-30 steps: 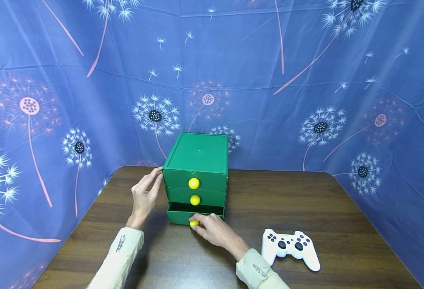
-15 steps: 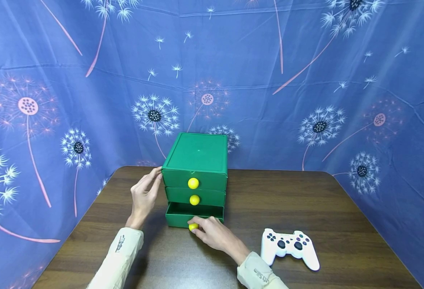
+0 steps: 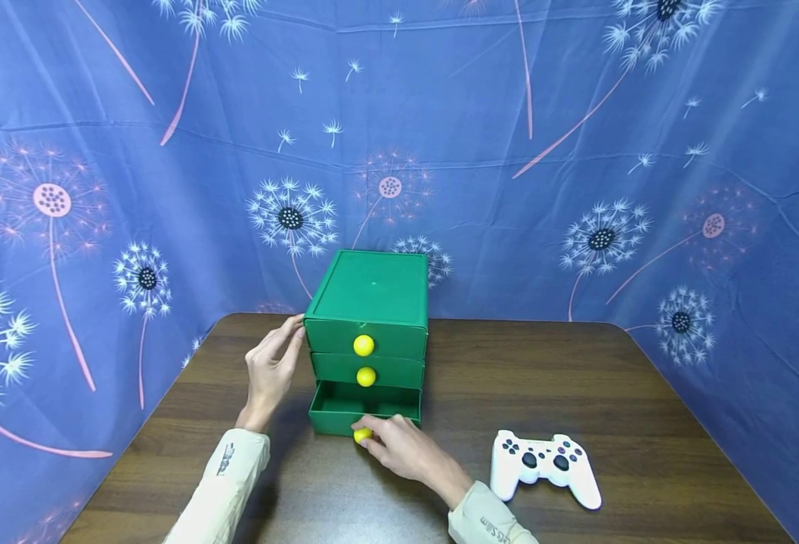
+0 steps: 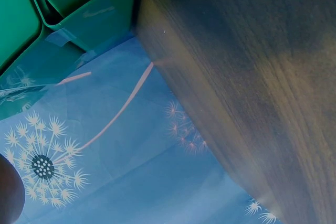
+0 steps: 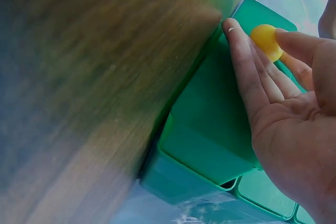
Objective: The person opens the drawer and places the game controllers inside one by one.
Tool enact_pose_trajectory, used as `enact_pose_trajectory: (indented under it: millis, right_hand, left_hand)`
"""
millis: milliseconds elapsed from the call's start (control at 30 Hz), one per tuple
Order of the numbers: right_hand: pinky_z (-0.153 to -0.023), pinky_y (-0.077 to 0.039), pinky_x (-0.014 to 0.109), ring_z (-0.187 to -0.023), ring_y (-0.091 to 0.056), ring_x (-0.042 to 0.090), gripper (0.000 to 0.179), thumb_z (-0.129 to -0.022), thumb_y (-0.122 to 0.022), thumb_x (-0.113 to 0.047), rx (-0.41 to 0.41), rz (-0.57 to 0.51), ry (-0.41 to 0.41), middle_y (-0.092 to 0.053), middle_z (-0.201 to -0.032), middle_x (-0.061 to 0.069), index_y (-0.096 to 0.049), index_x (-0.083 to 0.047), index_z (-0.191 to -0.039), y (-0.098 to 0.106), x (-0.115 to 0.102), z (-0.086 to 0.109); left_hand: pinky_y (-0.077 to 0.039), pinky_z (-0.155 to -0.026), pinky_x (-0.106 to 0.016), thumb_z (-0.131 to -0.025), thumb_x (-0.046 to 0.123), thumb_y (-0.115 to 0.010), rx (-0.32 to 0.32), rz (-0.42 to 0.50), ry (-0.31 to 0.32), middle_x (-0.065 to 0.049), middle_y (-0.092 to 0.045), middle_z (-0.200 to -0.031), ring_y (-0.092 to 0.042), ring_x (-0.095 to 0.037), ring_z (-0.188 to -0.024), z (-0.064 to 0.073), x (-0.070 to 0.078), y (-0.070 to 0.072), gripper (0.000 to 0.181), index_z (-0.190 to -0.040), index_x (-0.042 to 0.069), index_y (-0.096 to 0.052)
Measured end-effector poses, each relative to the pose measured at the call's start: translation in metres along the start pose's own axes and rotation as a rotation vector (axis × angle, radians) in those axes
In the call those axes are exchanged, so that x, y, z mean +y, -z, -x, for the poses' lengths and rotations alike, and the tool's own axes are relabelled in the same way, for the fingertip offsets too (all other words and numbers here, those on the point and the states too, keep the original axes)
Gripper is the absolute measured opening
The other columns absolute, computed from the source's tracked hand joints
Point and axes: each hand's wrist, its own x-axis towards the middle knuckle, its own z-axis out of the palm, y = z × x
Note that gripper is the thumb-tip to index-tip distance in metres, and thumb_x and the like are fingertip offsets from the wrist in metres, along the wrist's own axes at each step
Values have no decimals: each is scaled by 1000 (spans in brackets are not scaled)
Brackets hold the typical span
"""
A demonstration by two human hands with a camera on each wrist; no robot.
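Observation:
A green drawer unit (image 3: 372, 291) with three drawers stands on the table, each drawer bearing a round yellow knob. My right hand (image 3: 402, 449) pinches the lowest knob (image 3: 362, 436), and the right wrist view shows this knob (image 5: 266, 40) between thumb and fingers. The bottom drawer (image 3: 327, 423) is pulled partway out; no object shows in its visible interior. The two upper drawers are closed. With nearly straight fingers, my left hand (image 3: 270, 370) touches the unit's upper left side. In the left wrist view, the unit's green side (image 4: 105, 17) fills the upper left corner.
A white game controller (image 3: 546, 465) lies on the brown wooden table (image 3: 576, 378), right of my right forearm. Behind the table hangs a blue cloth (image 3: 481, 211) with a dandelion pattern, close to the back of the unit.
The bottom drawer has slid farther out toward me, with my right hand moving along on its knob. My left hand stays against the unit's side. The controller has not moved.

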Motion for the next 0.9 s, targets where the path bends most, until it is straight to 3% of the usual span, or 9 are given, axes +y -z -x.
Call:
enact_pose_trajectory:
  millis: [900]
  right_hand:
    - [-58, -44, 9, -63, -46, -6, 19, -102, -67, -7, -4, 38, 46, -68, -89, -9, -71, -7, -121, -2, -12, 11]
  left_hand:
    - [-52, -87, -12, -82, -24, -73, -10, -4, 8, -17, -77, -104, -73, -37, -86, -1, 0, 1, 41, -118, -6, -75]
